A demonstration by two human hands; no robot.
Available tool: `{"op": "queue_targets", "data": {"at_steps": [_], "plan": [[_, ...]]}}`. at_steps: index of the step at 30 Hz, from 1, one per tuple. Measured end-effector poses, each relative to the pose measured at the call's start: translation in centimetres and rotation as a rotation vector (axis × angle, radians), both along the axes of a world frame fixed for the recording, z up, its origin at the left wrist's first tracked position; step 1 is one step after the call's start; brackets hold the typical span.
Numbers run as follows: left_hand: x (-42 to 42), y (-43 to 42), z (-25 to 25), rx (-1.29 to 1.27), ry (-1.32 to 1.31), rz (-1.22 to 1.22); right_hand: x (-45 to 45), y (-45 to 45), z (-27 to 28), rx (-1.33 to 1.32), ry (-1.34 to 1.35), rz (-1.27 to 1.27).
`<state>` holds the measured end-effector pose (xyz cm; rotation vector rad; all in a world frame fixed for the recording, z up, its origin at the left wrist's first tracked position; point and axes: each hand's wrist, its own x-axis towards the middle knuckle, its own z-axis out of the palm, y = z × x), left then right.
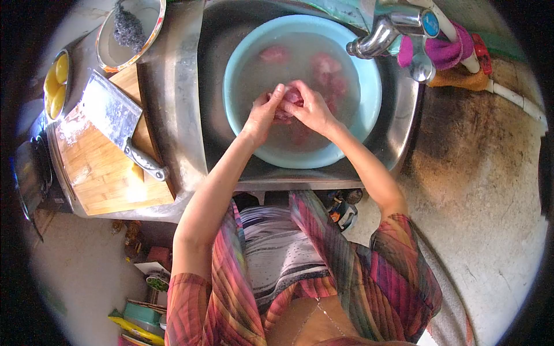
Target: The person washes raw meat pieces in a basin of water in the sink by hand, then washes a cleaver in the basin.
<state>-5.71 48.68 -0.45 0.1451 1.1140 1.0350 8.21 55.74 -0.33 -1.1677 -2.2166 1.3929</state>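
Both my hands are together over the middle of a light blue basin (pixel 233 98) of cloudy water, which sits in a steel sink. Between them is a piece of raw red meat (pixel 292 97). My left hand (pixel 264 114) grips it from the left, thumb on top. My right hand (pixel 314 109) closes round it from the right, fingers bent over it. More meat pieces (pixel 326 63) lie in the water toward the back and right, partly hidden by the murky water. Another pale red chunk (pixel 273 55) shows at the back left.
Left of the sink, a cleaver (pixel 115 112) rests on a wooden cutting board (pixel 104 173). Behind it stands a bowl (pixel 103 49) with a grey scouring pad (pixel 128 29). A dish of yellow items (pixel 56 86) is farther left. A chrome faucet (pixel 384 34) reaches over the basin's back right rim.
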Motion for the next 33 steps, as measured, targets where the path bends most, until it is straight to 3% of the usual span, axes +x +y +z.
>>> {"op": "queue_targets", "data": {"at_steps": [5, 8, 11, 13, 14, 19, 22, 25, 28, 33], "plan": [[0.3, -0.2, -1.3, 0.007, 0.003, 0.082, -0.3, -0.7, -0.7, 0.045, 0.108, -0.039], [0.0, -0.3, -1.4, -0.032, 0.154, 0.081, -1.3, -1.4, -1.1, 0.023, 0.132, -0.112], [-0.1, 0.0, -1.0, -0.15, 0.098, 0.093, -1.9, -2.5, -1.8, 0.099, 0.052, -0.199], [0.5, 0.1, -1.2, -0.354, -0.109, 0.128, -1.6, -2.9, -2.2, 0.197, -0.003, -0.176], [0.3, 0.1, -1.9, -0.336, -0.176, 0.122, -1.5, -2.7, -1.7, 0.205, -0.074, -0.146], [0.0, 0.3, -1.3, -0.373, -0.106, 0.074, -1.8, -2.1, -1.8, 0.396, -0.07, -0.097], [-0.3, -0.1, -2.5, -0.274, -0.129, 0.136, -1.9, -2.6, -2.9, 0.182, -0.255, -0.083], [-0.2, -0.1, -2.5, -0.372, -0.015, 0.093, -2.1, -3.4, -2.1, 0.144, -0.176, -0.189], [-0.3, -0.5, -2.1, -0.249, 0.028, 0.003, -2.0, -3.4, -2.3, 0.095, -0.211, -0.175], [-0.3, -0.4, -1.4, -0.308, 0.032, 0.002, -2.0, -3.6, -2.9, 0.084, -0.148, -0.211]]}}
